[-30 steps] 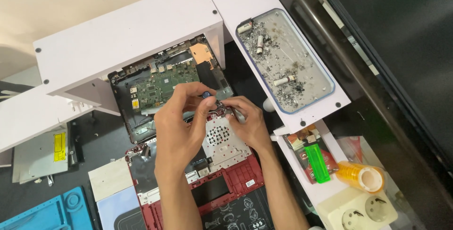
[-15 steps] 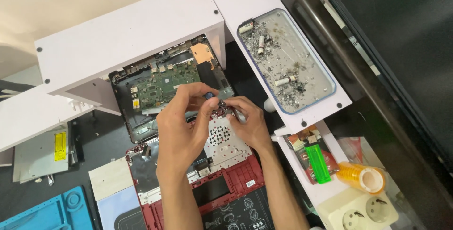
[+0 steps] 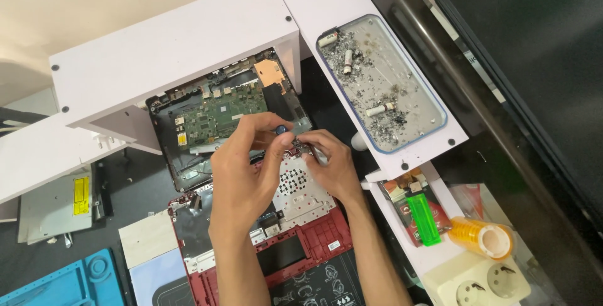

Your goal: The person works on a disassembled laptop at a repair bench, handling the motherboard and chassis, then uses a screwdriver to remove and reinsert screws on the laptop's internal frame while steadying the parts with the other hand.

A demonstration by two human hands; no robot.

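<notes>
Left hand: fingers pinched together on a blue-capped screwdriver, frame centre.
Right hand: fingertips closed on the tool's tip, at 3 o'clock of the left.
Laptop: opened, circuit board exposed, under both hands.
Tray: at 2 o'clock, littered with ash.

bright, even light | soft shadows | sharp focus | mild edge distortion

Green board with a copper patch; red laptop shell; white shelf; bright green lighter; orange tape roll; blue mat; yellow label.
</notes>
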